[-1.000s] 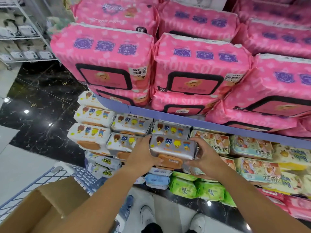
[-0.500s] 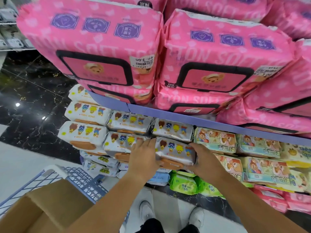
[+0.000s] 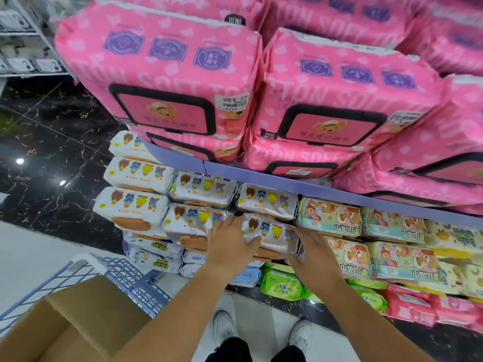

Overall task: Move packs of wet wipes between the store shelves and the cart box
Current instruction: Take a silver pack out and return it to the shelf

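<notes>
A silver pack of wet wipes with small bear pictures and an orange lid lies in the front row of the middle shelf, between more silver packs and comic-print packs. My left hand lies on its left end with fingers straight. My right hand presses flat against its right end. The cardboard cart box stands open at the lower left.
Big pink wipe packs are stacked on the purple shelf above. Green, blue and pink packs fill the shelf below. The blue wire cart stands to the left on a black marble floor. My white shoes are below.
The silver pack went from held in front of the shelf into the front row. Both hands have loosened from gripping it to lying flat against its ends.
</notes>
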Tool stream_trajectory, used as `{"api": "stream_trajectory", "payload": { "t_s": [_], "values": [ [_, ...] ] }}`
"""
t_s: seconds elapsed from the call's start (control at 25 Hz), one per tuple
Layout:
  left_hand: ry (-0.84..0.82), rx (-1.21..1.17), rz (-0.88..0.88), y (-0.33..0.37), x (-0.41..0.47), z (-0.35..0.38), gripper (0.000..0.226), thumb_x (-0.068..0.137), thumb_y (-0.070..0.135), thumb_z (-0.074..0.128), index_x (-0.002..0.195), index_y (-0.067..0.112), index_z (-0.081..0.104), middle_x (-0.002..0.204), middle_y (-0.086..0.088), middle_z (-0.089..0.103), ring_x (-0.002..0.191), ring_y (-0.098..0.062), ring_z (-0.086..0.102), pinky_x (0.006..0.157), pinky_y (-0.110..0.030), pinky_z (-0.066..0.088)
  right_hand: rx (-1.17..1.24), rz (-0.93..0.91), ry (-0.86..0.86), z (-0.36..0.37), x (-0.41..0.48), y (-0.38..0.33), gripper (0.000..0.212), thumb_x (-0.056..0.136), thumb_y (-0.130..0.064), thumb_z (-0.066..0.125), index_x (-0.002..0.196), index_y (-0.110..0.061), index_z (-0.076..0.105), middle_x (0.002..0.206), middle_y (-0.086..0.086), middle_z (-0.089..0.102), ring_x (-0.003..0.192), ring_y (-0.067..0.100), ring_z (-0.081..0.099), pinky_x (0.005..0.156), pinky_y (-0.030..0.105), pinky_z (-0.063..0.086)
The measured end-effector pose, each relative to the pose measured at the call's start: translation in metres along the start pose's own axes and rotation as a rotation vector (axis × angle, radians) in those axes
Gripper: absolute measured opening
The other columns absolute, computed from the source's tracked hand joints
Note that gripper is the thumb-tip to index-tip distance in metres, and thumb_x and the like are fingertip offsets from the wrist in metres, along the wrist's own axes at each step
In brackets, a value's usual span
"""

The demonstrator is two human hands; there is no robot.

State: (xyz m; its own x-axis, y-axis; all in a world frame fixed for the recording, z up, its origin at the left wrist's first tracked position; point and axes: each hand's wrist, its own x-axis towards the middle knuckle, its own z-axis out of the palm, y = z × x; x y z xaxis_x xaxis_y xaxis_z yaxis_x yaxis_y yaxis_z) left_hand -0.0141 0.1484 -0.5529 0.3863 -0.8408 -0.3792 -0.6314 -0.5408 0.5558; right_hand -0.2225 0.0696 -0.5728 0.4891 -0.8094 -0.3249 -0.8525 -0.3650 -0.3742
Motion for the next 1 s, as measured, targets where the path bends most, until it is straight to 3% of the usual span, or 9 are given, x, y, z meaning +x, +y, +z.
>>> {"api": "stream_trajectory", "payload": {
  "t_s": [0.12, 0.2, 0.32, 0.44, 0.56, 0.72, 0.88, 1.0],
  "values": [
    [-0.037, -0.334, -0.077, 0.004, -0.014, -0.006, 0.070, 0.094, 0.056, 0.061, 0.153, 0.022, 0.043, 0.152, 0.000, 0.050, 0.137, -0.022, 0.048, 0.116, -0.042, 0.037, 0.284, 0.159, -0.076, -0.015, -0.013, -0.018, 0.059, 0.096, -0.047, 0.057, 0.150, -0.025, 0.043, 0.147, -0.006, 0.050, 0.134, 0.017, 0.046, 0.106, 0.032, 0.039],
    [-0.132, -0.494, -0.122, 0.009, -0.027, -0.012, 0.075, 0.095, 0.058, 0.059, 0.158, 0.024, 0.033, 0.160, 0.001, 0.040, 0.143, -0.019, 0.043, 0.118, -0.040, 0.036, 0.456, 0.275, -0.139, -0.025, -0.022, -0.031, 0.060, 0.100, -0.049, 0.049, 0.153, -0.024, 0.036, 0.151, -0.005, 0.045, 0.135, 0.017, 0.046, 0.100, 0.028, 0.037],
    [-0.267, -0.670, -0.205, 0.014, -0.047, -0.019, 0.080, 0.097, 0.061, 0.053, 0.162, 0.029, 0.021, 0.167, 0.007, 0.023, 0.152, -0.018, 0.028, 0.114, -0.034, 0.030, 0.538, 0.283, -0.129, -0.035, -0.038, -0.042, 0.064, 0.102, -0.052, 0.042, 0.157, -0.023, 0.030, 0.160, -0.004, 0.034, 0.143, 0.018, 0.039, 0.111, 0.031, 0.031],
    [-0.281, -0.758, -0.269, 0.017, -0.073, -0.026, 0.064, 0.098, 0.059, 0.052, 0.155, 0.040, 0.029, 0.160, 0.008, 0.035, 0.141, -0.015, 0.040, 0.100, -0.027, 0.037, 0.578, 0.283, -0.121, -0.041, -0.050, -0.049, 0.062, 0.102, -0.051, 0.039, 0.157, -0.022, 0.031, 0.163, -0.003, 0.030, 0.149, 0.016, 0.029, 0.117, 0.030, 0.022],
    [-0.225, -0.865, -0.344, 0.018, -0.103, -0.040, 0.033, 0.102, 0.048, 0.051, 0.132, 0.050, 0.039, 0.135, 0.016, 0.046, 0.125, -0.007, 0.041, 0.098, -0.029, 0.033, 0.661, 0.249, -0.163, -0.042, -0.060, -0.060, 0.058, 0.102, -0.051, 0.040, 0.155, -0.027, 0.032, 0.159, -0.003, 0.036, 0.146, 0.017, 0.034, 0.116, 0.032, 0.024],
    [-0.046, -0.894, -0.436, -0.001, -0.158, -0.056, 0.066, 0.101, 0.049, 0.053, 0.159, 0.030, 0.028, 0.156, 0.008, 0.040, 0.130, -0.007, 0.039, 0.101, -0.029, 0.031, 0.696, 0.100, -0.280, -0.037, -0.077, -0.088, 0.055, 0.103, -0.047, 0.042, 0.154, -0.029, 0.033, 0.151, -0.006, 0.043, 0.133, 0.008, 0.041, 0.107, 0.026, 0.028],
    [0.070, -0.899, -0.485, -0.027, -0.218, -0.061, 0.070, 0.101, 0.048, 0.054, 0.161, 0.027, 0.025, 0.162, 0.006, 0.035, 0.146, -0.013, 0.036, 0.105, -0.026, 0.031, 0.693, -0.019, -0.423, -0.021, -0.094, -0.120, 0.054, 0.102, -0.046, 0.043, 0.153, -0.029, 0.034, 0.151, -0.008, 0.042, 0.142, 0.013, 0.038, 0.112, 0.032, 0.031],
    [0.207, -0.922, -0.541, -0.049, -0.261, -0.064, 0.067, 0.101, 0.048, 0.054, 0.159, 0.025, 0.030, 0.159, 0.007, 0.039, 0.139, -0.010, 0.041, 0.102, -0.025, 0.032, 0.660, -0.081, -0.513, -0.004, -0.111, -0.152, 0.057, 0.102, -0.046, 0.045, 0.155, -0.029, 0.030, 0.156, -0.006, 0.039, 0.140, 0.013, 0.040, 0.114, 0.034, 0.031]
  ]
}}
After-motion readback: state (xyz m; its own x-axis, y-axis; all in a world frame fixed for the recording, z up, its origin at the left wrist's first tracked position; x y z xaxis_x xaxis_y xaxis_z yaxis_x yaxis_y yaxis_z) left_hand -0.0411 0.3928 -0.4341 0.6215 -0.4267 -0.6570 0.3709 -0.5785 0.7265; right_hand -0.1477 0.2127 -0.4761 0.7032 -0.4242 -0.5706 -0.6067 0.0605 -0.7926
